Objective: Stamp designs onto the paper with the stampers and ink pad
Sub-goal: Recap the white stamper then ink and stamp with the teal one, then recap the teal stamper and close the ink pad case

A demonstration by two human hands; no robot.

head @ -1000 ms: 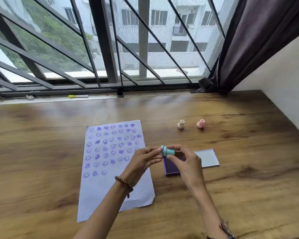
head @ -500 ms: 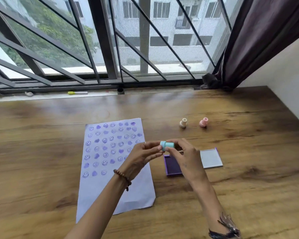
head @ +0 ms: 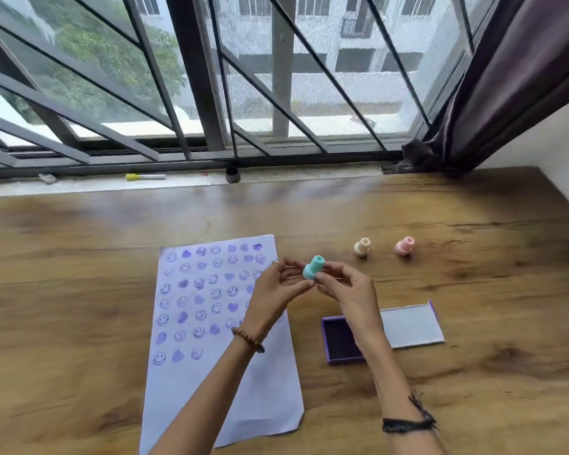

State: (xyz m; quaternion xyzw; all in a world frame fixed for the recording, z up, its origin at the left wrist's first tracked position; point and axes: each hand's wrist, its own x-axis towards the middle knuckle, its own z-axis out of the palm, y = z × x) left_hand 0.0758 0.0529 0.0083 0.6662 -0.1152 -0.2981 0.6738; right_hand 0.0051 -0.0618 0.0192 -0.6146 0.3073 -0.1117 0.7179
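Fingertips of both hands pinch the teal stamper (head: 313,267), held tilted in the air above the table between the paper and the ink pad. The left hand (head: 278,289) takes it at the wider base with thumb and forefinger closed on it; the right hand (head: 345,290) pinches the narrower neck from the other side, its remaining fingers loosely curled.

The step in hand looks like readying this stamper, either checking its face or working a cap off, which cannot be told from here. To do it well, I would keep the grip on the sides and away from the stamping face, turn that face downward, and carry it to the purple ink pad (head: 340,339), which lies open just below the right wrist with its lid (head: 411,326) flat beside it. A square, even press there should load it cleanly.

The paper (head: 217,372) carries rows of purple smiley faces and hearts in its upper part; the lower part is bare, so the next prints belong there.

A cream stamper (head: 362,247) and a pink stamper (head: 404,246) stand well apart from the hands, farther back.

No brand, label or readable writing shows on anything
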